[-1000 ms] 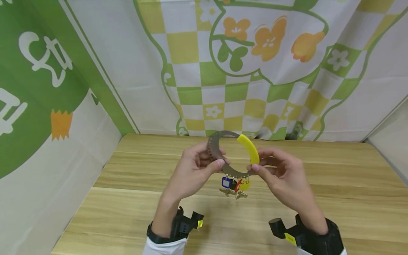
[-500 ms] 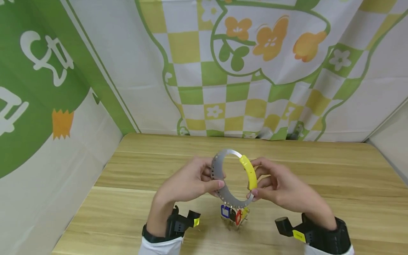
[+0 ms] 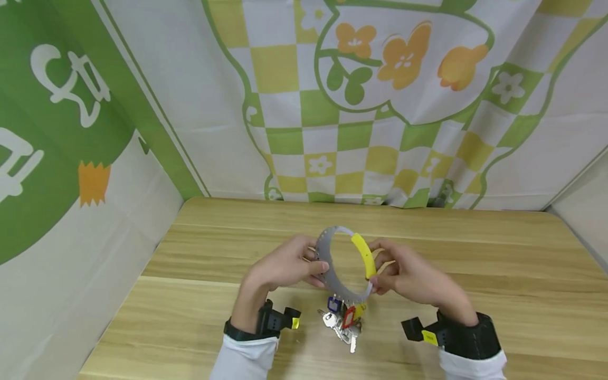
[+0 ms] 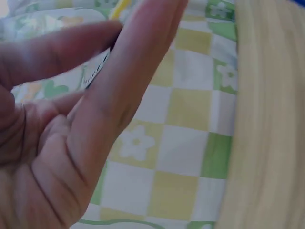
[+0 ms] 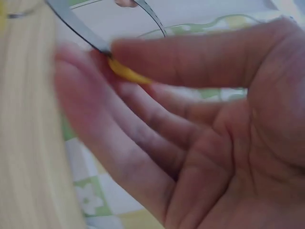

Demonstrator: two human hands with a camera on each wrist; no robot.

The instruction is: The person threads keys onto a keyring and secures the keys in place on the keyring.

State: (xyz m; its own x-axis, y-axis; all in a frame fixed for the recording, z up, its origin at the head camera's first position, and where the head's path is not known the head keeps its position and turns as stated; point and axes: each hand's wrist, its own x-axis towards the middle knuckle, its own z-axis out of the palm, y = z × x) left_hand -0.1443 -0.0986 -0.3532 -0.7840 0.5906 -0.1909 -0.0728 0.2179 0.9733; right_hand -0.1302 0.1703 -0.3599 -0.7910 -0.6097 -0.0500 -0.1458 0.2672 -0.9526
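A large metal key ring (image 3: 324,247) with a row of holes and a yellow grip (image 3: 364,256) is held tilted between both hands. My left hand (image 3: 290,264) pinches its wide grey band on the left, thumb on the near face. On the opposite side, my right hand (image 3: 410,274) pinches the ring by the lower end of the yellow grip. Several silver keys (image 3: 330,319) hang from the bottom edge, with a blue tag (image 3: 334,304), a red tag (image 3: 349,317) and a yellow tag (image 3: 359,310). Whether the keys touch the table is unclear.
The wooden table (image 3: 204,248) extends under and around both hands. A checked, flowered curtain (image 3: 323,142) hangs behind its back edge, and a green and white cloth (image 3: 95,221) covers the left side.
Both hands have lowered the key ring toward me and the tabletop. The hanging keys have swung and now show spread out below the tags. Both hands keep their hold.
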